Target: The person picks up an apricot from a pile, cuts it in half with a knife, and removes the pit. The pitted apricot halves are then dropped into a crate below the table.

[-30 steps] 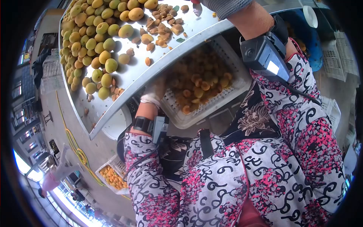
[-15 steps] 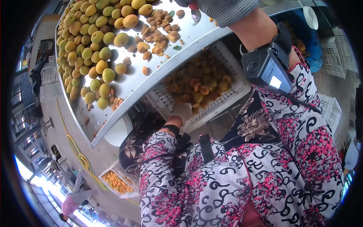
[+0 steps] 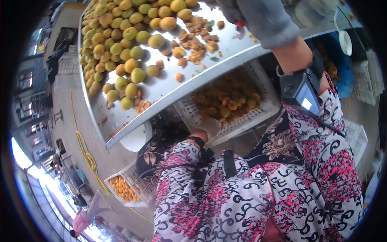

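Resting on white crate (image 3: 266,111) rim, gloved left hand (image 3: 209,127); no legible writing

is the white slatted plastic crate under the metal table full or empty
Partly full: the white slatted plastic crate holds a layer of orange halved fruit, with bare slats near the edge.

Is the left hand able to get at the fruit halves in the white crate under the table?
Probably yes: the left hand rests at the white crate rim, the fruit halves lie uncovered just beyond it.
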A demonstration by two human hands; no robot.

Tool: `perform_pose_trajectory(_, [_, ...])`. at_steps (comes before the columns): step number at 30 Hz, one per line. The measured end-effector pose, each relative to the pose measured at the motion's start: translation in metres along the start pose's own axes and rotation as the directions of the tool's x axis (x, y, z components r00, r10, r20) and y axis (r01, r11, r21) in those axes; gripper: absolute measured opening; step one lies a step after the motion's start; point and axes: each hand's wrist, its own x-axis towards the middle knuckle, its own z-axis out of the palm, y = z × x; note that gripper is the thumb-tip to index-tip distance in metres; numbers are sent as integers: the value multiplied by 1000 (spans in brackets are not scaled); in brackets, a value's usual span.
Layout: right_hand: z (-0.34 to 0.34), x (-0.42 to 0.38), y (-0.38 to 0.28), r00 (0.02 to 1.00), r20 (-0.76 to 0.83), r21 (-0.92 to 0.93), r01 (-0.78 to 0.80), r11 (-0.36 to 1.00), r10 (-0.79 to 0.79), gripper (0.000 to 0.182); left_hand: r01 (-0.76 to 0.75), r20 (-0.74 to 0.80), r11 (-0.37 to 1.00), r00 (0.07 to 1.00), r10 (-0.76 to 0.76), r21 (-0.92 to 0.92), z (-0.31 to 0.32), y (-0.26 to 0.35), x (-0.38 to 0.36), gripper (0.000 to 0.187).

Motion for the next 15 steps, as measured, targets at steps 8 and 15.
perform_pose_trajectory(8, [13,23,-6,997,70,-39,13,999,-10,51,7,60,999,998,-5,-47,3,-4,7,25])
perform_pose_trajectory(15, [-4,16,15,995,6,-110,-100,989,102,54,86,27,986,996,-83,-142,-23,-17,3,25])
